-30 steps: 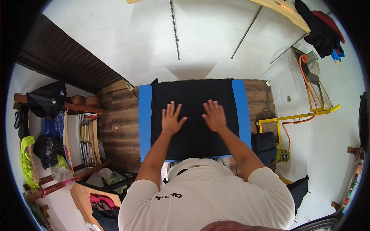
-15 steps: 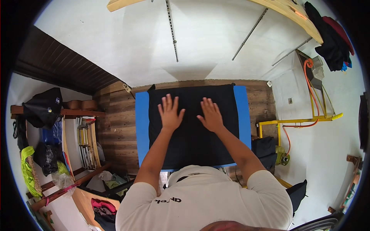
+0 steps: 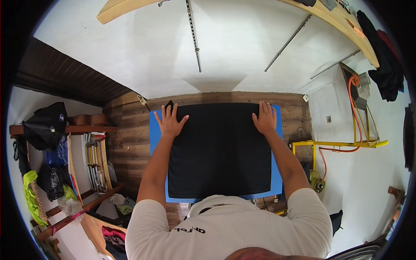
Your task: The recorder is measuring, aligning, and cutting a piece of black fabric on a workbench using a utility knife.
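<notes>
A black cloth (image 3: 219, 151) lies spread over a blue tabletop (image 3: 276, 173), whose blue surface shows along the sides and near edge. My left hand (image 3: 171, 123) rests at the cloth's far left corner, fingers spread and stretched out. A small dark tip of fabric (image 3: 169, 105) pokes up beside those fingers. At the far right corner, my right hand (image 3: 264, 119) lies with its fingers extended and the thumb apart, partly over the blue surface. Neither hand visibly grasps anything; the palms' undersides are hidden.
A wooden rack (image 3: 65, 129) at left carries bags and other goods. White wall rises beyond the table, with a wooden beam (image 3: 333, 21) overhead. On the right, a yellow metal frame (image 3: 346, 143) has an orange hose (image 3: 353, 113). Wood-patterned floor (image 3: 130, 151) surrounds the table.
Both hands have moved outward, from the middle of the cloth to its far corners. The cloth now reaches nearer to my body, and its far edge sits slightly lower in view.
</notes>
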{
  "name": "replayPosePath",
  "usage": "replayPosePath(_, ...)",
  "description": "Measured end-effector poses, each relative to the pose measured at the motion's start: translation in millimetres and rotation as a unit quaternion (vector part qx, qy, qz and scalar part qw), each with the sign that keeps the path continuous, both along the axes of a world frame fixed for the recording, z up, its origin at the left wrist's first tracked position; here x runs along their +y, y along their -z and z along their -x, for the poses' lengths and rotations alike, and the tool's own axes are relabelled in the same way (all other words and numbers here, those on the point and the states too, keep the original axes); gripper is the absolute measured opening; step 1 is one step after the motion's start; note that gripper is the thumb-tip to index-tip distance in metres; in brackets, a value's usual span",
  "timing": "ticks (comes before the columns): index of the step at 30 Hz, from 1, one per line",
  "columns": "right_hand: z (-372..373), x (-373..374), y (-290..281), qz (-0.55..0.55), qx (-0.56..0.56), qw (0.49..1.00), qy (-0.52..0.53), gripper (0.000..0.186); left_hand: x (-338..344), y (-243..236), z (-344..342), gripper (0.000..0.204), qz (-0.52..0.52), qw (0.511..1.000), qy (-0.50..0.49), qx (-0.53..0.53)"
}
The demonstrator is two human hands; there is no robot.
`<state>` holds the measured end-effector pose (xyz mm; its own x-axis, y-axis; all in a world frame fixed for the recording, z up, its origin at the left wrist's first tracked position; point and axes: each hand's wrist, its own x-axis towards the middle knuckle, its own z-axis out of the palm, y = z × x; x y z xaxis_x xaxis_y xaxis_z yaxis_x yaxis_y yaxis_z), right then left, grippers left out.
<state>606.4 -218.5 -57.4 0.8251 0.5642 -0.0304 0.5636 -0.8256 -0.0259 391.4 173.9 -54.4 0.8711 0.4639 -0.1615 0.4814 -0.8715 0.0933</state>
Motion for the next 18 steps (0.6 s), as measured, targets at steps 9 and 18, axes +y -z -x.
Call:
replayPosePath(9, 52, 127, 17, -0.162, -0.007, 0.978, -0.128, 0.055, -112, 31, -69, 0.06, 0.024, 0.979, 0.099, -0.174)
replayPosePath(18, -35, -26, 3, -0.011, 0.058, 0.994, 0.091, 0.069, 39, 7, 13, 0.066, -0.025, 0.997, -0.076, -0.019)
